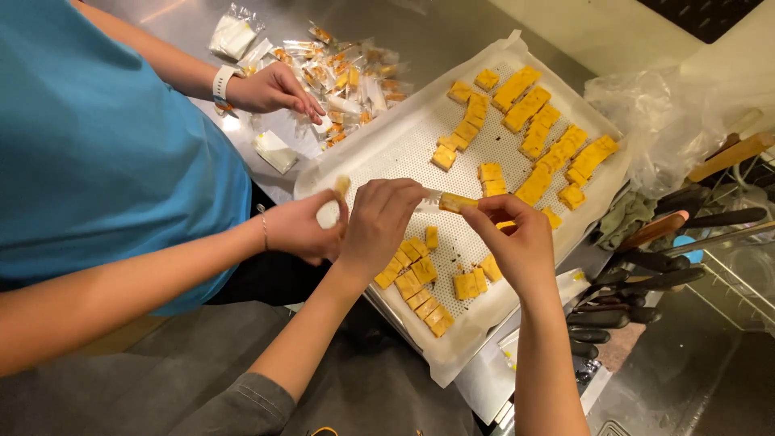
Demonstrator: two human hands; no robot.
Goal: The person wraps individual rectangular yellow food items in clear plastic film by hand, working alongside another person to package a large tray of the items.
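The left hand (pixel 379 222) and right hand (pixel 517 242) meet over the near edge of a tray (pixel 387 149), pinching between their fingertips a small yellow candy bar (pixel 456 202) with a clear wrapper end stretched toward the left hand. The tray is lined with white perforated paper and scattered with rectangular yellow candy pieces (pixel 525 109), matte and blocky. Beside it, a co-worker in a blue shirt (pixel 97 145) holds a wrapped piece (pixel 341 186) in one hand (pixel 303 230); the other hand (pixel 274 89) rests by a pile of glossy wrapped candies (pixel 347 77) on the steel counter (pixel 420 32). Dark-handled knives (pixel 646 274) lie to the right.
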